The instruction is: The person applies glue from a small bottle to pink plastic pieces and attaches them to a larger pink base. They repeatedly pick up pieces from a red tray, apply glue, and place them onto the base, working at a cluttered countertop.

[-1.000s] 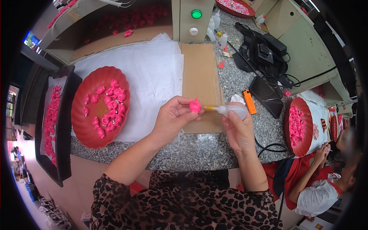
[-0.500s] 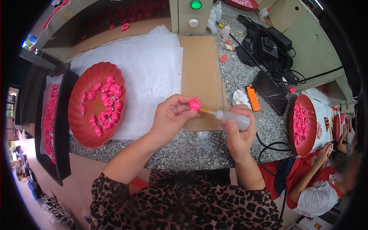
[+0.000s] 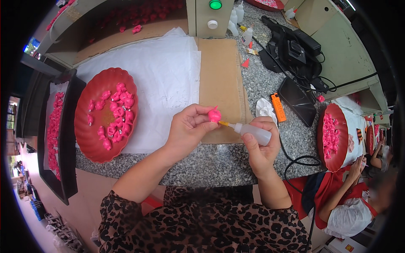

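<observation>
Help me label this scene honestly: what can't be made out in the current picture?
All in the head view:
Part of the small round pink figure: behind the left hand.
Part of the translucent white plastic bottle: behind the right hand.
Any liquid at the thin yellow nozzle's tip: too small.
Far side of the red rounded dish: cut by the upper edge.
</observation>
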{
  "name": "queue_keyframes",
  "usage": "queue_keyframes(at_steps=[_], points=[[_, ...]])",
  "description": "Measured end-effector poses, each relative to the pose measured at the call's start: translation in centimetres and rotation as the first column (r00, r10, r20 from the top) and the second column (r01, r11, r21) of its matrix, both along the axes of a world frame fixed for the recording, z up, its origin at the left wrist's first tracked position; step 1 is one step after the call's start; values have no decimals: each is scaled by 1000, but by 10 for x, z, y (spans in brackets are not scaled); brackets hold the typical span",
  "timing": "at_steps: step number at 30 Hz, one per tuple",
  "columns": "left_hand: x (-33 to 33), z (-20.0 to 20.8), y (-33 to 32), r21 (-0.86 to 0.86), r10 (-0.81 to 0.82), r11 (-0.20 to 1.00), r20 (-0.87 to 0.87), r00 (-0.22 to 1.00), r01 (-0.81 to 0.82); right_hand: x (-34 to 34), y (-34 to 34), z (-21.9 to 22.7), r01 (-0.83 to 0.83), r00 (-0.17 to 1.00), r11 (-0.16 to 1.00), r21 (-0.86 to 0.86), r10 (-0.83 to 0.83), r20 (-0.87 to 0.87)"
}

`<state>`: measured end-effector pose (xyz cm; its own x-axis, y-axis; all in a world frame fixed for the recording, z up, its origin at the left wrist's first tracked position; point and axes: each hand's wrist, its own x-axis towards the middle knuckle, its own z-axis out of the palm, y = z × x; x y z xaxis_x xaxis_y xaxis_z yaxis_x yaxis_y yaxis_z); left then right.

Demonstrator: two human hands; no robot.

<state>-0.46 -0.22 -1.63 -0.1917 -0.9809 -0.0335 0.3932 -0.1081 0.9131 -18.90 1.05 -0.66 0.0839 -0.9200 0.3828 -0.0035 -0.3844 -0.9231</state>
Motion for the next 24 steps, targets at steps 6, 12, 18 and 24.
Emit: queue_keyframes(at_steps=[6, 12, 18, 24], points=[[-1, 1, 0, 3, 2, 1000, 15, 1000, -2, 1, 0, 0, 5, 1000, 1000, 3, -5, -4], [-4, -2, 3, -34, 48, 998, 86, 995, -45, -2, -3, 4, -4, 940, 927, -374, -124, -317], [-4, -2, 2, -18, 42, 999, 112, 993, -40, 1, -1, 4, 4, 928, 897, -443, -168, -333], [-4, 1, 2, -8, 46, 999, 81, 996, -46, -3, -2, 0, 74, 966, 944, -320, -148, -211]])
